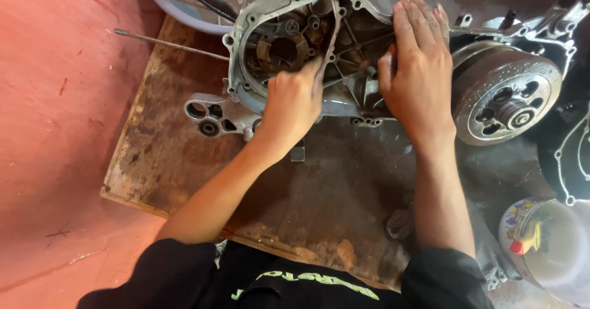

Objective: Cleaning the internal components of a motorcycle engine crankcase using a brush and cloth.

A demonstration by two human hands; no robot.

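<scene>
**Two hands on a greasy engine case**

A big grey metal engine case (pixel 344 69) lies flat on a dirty brown board (pixel 184 149). The board sits on a red floor (pixel 55 130).

The left hand (pixel 292 103) is curled at the edge of the round opening on the left part of the case. Its grip is closed around a thin grey rim piece (pixel 335 32) that runs up along the opening. Inside the opening you can see rusty brown parts (pixel 283 51).

The right hand (pixel 421 69) lies flat on the middle of the case. Its fingers (pixel 424 20) are stretched out and close together, pressing down, and its grip holds nothing.

Just to the right of that hand is a round metal drum (pixel 507 94) with holes in it, joined to the same case. Two thin metal rods (pixel 166 44) stick out to the left near the top of the board. A pale bowl (pixel 178 7) sits behind the case. At the bottom right is a white tub (pixel 553 247) with a small red and yellow thing (pixel 528 241) in it.
</scene>
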